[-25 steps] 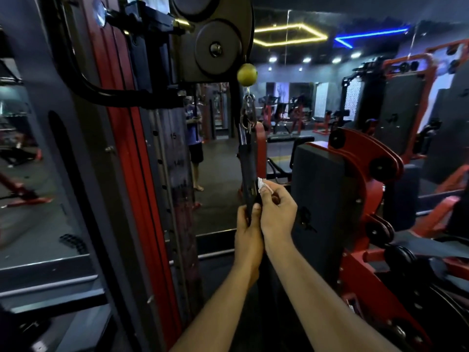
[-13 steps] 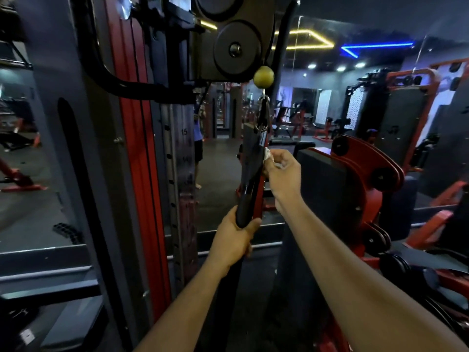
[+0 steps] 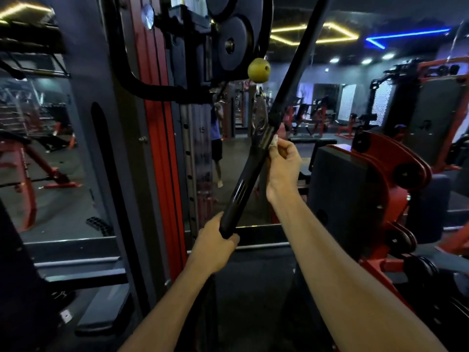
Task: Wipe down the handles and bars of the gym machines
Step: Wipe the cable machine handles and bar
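Gripping the lower end of a long black bar (image 3: 243,189), the left hand (image 3: 215,242) has its fingers curled round the grip section, the bar rising from it at a tilt, up and to the right. Higher along the same bar, above the left hand's hold, the right hand (image 3: 283,168) pinches a small white cloth (image 3: 274,143) between thumb and fingers and presses it against the bar's right side, near the metal clip (image 3: 261,118) at its middle. That clip hangs under a yellow-green ball (image 3: 258,70), which sits just below a black pulley housing (image 3: 233,41). Left of both hands stands a red and grey upright (image 3: 162,148) with a numbered column showing 15. Right of the cloth hand sits a red machine (image 3: 396,168) with black pads.
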`<action>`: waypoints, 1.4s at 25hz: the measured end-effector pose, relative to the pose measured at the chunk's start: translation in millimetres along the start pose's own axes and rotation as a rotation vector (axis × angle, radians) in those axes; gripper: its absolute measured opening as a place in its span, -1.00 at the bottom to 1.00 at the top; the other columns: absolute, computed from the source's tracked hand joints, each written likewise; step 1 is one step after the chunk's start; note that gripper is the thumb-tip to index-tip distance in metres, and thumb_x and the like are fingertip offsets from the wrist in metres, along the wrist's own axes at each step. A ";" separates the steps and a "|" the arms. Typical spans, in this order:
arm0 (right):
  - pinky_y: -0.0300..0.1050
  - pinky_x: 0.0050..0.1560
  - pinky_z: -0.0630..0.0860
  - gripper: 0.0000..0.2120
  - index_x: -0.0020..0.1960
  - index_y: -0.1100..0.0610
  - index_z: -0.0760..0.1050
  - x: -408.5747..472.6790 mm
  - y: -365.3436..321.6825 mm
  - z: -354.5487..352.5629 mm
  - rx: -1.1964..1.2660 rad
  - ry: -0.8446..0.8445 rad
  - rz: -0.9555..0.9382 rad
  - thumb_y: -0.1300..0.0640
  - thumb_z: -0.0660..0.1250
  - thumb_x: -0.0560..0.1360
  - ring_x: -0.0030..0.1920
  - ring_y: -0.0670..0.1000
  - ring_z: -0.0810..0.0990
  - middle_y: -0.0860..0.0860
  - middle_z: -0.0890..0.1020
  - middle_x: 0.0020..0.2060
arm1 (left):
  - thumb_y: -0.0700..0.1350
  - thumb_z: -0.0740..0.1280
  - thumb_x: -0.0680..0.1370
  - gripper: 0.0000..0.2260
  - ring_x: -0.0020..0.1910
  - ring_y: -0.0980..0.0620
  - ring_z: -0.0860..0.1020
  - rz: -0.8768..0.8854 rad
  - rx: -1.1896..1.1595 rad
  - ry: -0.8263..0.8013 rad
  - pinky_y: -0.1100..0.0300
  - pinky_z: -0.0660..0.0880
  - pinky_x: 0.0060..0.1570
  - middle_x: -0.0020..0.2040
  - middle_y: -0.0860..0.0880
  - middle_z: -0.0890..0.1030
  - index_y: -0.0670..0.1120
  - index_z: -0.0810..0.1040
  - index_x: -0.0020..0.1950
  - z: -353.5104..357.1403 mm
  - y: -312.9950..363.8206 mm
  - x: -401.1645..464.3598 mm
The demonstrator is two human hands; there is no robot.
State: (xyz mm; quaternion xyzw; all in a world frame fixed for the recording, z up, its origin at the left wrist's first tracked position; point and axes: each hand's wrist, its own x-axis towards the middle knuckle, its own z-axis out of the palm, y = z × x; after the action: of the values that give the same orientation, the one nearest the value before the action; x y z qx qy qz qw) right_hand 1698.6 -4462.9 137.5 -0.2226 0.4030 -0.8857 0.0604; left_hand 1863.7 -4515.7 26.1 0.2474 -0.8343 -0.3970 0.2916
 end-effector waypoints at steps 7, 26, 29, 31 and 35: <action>-0.09 0.00 0.64 -0.95 0.00 0.10 0.61 -61.7 33.6 -25.9 -0.265 -0.171 -0.173 0.22 0.39 0.59 -0.06 -0.01 0.69 0.02 0.70 -0.11 | -0.33 0.42 0.49 -0.63 -0.40 0.23 0.50 -0.030 0.045 0.094 0.39 0.35 -0.39 -0.30 0.11 0.49 0.16 0.43 -0.14 -17.3 -3.2 -9.0; -0.03 0.21 0.52 -0.77 0.18 0.19 0.63 -39.6 -8.2 -3.5 -0.730 -0.675 -1.169 0.32 0.41 0.54 0.14 0.08 0.53 0.06 0.63 0.09 | -0.17 0.43 0.60 -0.81 -0.55 -0.01 0.38 -0.184 -0.127 0.170 0.14 0.41 -0.51 -0.43 -0.06 0.41 -0.01 0.43 0.00 -49.5 -1.7 -70.6; 0.03 0.36 0.46 -0.73 0.25 0.20 0.58 -72.3 12.1 -1.7 -0.863 -1.059 -1.361 0.28 0.38 0.56 0.29 0.08 0.51 0.10 0.60 0.20 | -0.18 0.43 0.60 -0.81 -0.56 0.03 0.40 -0.194 -0.108 0.208 0.12 0.42 -0.50 -0.48 0.02 0.42 0.03 0.45 0.04 -53.1 -3.6 -72.9; 0.04 0.41 0.43 -0.71 0.27 0.22 0.57 -76.1 19.4 -3.5 -0.889 -1.215 -1.495 0.27 0.34 0.56 0.31 0.11 0.53 0.14 0.60 0.22 | -0.18 0.42 0.60 -0.78 -0.55 0.05 0.43 -0.183 -0.066 0.228 0.12 0.44 -0.48 -0.49 0.02 0.46 0.08 0.47 0.12 -58.0 -3.8 -72.7; 0.07 0.36 0.47 -0.59 0.35 0.21 0.53 -33.3 1.2 18.8 -0.969 -1.049 -1.461 0.32 0.39 0.51 0.30 0.11 0.49 0.12 0.57 0.25 | -0.15 0.42 0.59 -0.70 -0.54 0.10 0.47 -0.216 0.067 0.232 0.18 0.46 -0.47 -0.39 0.00 0.51 0.19 0.43 0.16 -70.6 0.4 -73.8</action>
State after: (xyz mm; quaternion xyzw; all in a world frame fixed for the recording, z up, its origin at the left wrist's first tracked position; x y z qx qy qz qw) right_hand 1736.6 -4467.1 135.9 -0.7744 0.4063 -0.2386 -0.4223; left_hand 1964.0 -4504.5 41.3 0.3897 -0.7763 -0.3667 0.3332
